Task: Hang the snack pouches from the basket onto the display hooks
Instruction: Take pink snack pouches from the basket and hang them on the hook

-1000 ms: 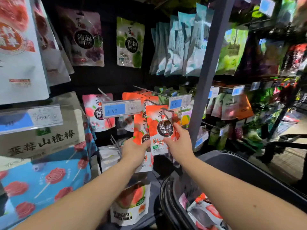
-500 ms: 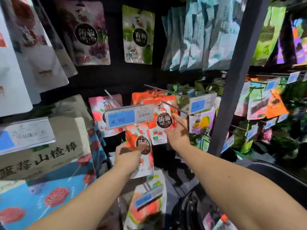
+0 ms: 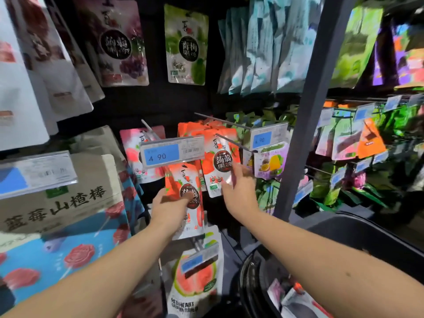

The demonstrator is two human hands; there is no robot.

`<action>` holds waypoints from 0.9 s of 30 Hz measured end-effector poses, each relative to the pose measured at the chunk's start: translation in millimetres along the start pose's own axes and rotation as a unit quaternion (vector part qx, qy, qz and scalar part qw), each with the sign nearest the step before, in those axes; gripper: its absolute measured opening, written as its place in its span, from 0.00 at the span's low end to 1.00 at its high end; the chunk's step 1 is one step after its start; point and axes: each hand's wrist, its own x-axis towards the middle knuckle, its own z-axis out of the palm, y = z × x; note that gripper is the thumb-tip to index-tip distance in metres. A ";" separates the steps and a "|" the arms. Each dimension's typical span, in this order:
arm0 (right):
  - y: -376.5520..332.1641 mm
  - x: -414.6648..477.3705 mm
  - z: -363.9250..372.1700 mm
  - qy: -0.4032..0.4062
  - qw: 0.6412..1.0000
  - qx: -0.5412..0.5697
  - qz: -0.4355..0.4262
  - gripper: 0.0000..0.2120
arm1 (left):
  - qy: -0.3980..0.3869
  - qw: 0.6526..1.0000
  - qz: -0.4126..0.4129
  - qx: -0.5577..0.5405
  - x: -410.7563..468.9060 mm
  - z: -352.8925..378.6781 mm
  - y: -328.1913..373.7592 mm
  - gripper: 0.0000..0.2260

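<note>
**One red pouch on the hook, another in the grip**

Centre of the frame, on a thin metal hook [image 3: 234, 143] jutting toward the camera: a hung pouch [image 3: 220, 160], red with a dark round label, at the front of a row of similar ones. Just below and right of it, the right hand [image 3: 241, 193], released, fingers [image 3: 238, 173] stretched upward against the lower right edge of that pouch. Blurred, so hard to say how firmly.

Left of centre and slightly lower: the left hand [image 3: 169, 208], clasped round a held pouch [image 3: 183, 180] of the same red kind, thumb laid across its dark label. Pouch upright, its top just under the blue price tag [image 3: 172, 152]. Just beside the hung pouch; contact between the two not clear.

Lower right corner: the black basket [image 3: 344, 235], below the right forearm, with more pouches [image 3: 296, 299] lying in its bottom. Right of centre, a grey post [image 3: 309, 111] rising between the hook and the shelves further right.
</note>
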 end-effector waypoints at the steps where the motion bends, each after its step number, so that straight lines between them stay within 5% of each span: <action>1: -7.1 -15.4 -8.2 -0.024 0.999 0.023 -0.006 0.27 | -0.002 1.000 0.001 0.003 -3.6 -2.8 1.9 0.11; 6: -34.7 -62.0 -33.6 -0.191 0.965 0.166 0.063 0.30 | 0.000 1.000 0.006 0.029 -26.4 -3.8 17.2 0.10; 9: -40.1 -76.9 -46.7 -0.211 0.942 0.248 0.080 0.31 | -0.034 0.999 0.008 0.024 -43.2 7.2 28.1 0.12; 16: -20.4 -92.9 -89.5 -0.105 0.965 0.238 0.042 0.35 | -0.160 0.986 0.035 0.039 -65.5 40.3 30.5 0.05; 18: -10.2 -95.2 -100.2 -0.056 0.975 0.213 0.028 0.37 | -0.162 0.983 0.064 0.054 -71.9 49.4 28.1 0.03; 21: 0.3 -97.3 -113.6 0.008 0.989 0.145 0.021 0.37 | -0.164 0.979 0.094 0.079 -78.2 63.3 27.3 0.15; 27: 2.6 -85.5 -120.6 0.050 0.989 0.136 0.021 0.38 | -0.139 0.981 0.113 0.077 -81.1 81.7 42.5 0.08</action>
